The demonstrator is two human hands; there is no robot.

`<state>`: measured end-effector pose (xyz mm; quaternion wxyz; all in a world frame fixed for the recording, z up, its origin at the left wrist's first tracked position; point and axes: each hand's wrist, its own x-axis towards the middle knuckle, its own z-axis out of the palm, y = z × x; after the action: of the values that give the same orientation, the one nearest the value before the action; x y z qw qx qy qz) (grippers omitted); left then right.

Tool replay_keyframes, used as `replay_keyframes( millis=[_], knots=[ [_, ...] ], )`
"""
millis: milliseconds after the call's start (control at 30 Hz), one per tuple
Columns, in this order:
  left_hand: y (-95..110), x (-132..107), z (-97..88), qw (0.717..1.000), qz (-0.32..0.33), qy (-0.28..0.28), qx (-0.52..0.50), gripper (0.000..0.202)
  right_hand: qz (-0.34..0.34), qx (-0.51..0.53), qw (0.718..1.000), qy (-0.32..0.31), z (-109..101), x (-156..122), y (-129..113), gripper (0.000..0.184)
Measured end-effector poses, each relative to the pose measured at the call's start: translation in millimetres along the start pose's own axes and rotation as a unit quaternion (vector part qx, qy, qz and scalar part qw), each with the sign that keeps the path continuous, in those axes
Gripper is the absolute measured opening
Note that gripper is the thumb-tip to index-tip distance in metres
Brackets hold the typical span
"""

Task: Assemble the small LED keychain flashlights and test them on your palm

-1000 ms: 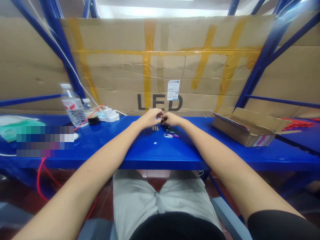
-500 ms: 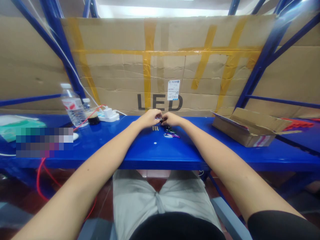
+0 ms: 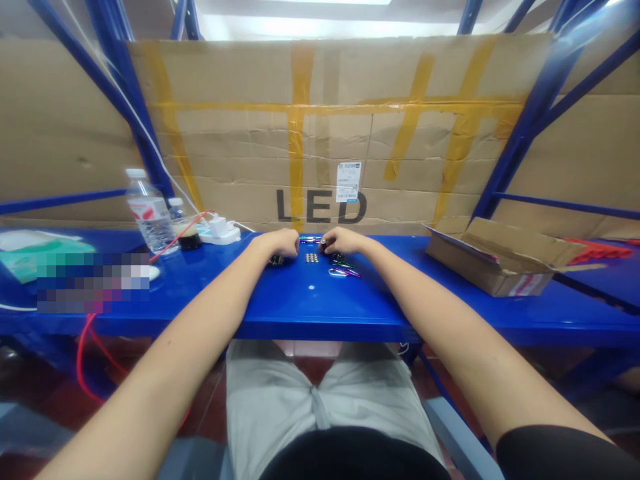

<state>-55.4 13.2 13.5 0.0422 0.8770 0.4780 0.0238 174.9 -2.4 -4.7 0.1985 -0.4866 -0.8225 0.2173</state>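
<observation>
My left hand (image 3: 286, 243) is curled down over a cluster of small dark pieces (image 3: 276, 261) at the left; what its fingertips hold is hidden. My right hand (image 3: 344, 240) pinches a small dark piece with a shiny end (image 3: 323, 245). Between the hands, small round silvery pieces (image 3: 311, 258) like button cells lie in neat rows. Under my right hand are several dark and green small parts (image 3: 340, 260). Just in front of these lie purple and silver carabiner-like clips (image 3: 345, 272). Shiny bluish pieces (image 3: 310, 240) line up behind the rows.
A small white disc (image 3: 311, 287) lies on the blue table (image 3: 320, 310). An open cardboard box (image 3: 493, 260) stands right. At the left are a water bottle (image 3: 150, 217), a small dark-liquid bottle (image 3: 187, 237), a power strip (image 3: 223, 233) and a red cable (image 3: 83, 353). Large cardboard (image 3: 225, 153) stands behind.
My left hand has moved left, away from my right hand, to the dark pieces. The right hand stays almost in place with its small piece. The bluish row now shows between the hands.
</observation>
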Motion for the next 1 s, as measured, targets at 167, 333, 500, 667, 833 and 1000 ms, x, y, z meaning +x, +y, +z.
replay_keyframes(
  millis=[167,333,500,667,833,1000],
  knots=[
    [-1.5,4.1,2.1,1.000,0.007,-0.010,0.009,0.019,0.008,-0.010,1.000,0.004,0.6,-2.0,-2.9,0.025],
    [-3.7,5.4,1.0,1.000,-0.002,-0.018,0.015,0.013,0.011,-0.023,1.000,0.008,0.4,-2.4,-4.7,0.023],
    [-1.7,2.4,0.9,1.000,0.013,-0.009,-0.001,0.012,0.014,-0.025,1.000,0.004,0.3,-2.0,-4.5,0.022],
    [4.0,2.6,2.2,0.998,0.046,0.041,-0.028,0.011,0.016,-0.015,1.000,0.003,0.7,-1.0,-2.7,0.023],
    [10.9,7.5,3.6,0.977,0.127,0.130,-0.111,0.013,0.010,-0.030,0.999,0.000,-0.1,-1.8,-3.2,0.024],
    [19.2,9.4,7.5,0.960,0.165,0.162,-0.157,0.015,0.011,-0.046,0.999,0.008,-0.3,-2.6,-3.9,0.024]
  ],
)
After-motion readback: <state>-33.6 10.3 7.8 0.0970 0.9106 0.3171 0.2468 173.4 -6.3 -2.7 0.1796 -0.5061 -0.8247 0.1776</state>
